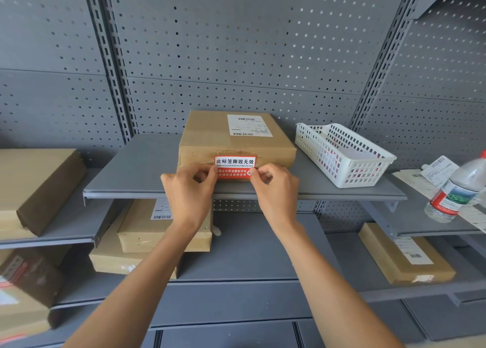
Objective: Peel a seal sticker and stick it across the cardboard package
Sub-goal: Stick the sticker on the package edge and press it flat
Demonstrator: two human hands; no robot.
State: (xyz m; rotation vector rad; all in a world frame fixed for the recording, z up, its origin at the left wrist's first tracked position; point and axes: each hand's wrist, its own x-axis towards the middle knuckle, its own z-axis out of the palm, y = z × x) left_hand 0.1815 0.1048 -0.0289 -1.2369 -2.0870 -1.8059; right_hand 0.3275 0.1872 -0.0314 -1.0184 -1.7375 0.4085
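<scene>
A flat brown cardboard package [210, 134] with a white shipping label lies on the grey middle shelf [136, 174]. A red and white seal sticker [234, 167] lies against the package's near side, over its front edge. My left hand [188, 190] pinches the sticker's left end between thumb and fingers. The sticker's right end is pinched by my right hand [274, 190]. Both hands sit just in front of the package, at the shelf's front edge.
A white plastic basket [342, 153] with red stickers inside stands right of the package. A water bottle [457, 190] and paper slips lie on the right shelf. More cardboard packages [39, 187] fill the left and lower shelves. A pegboard wall stands behind.
</scene>
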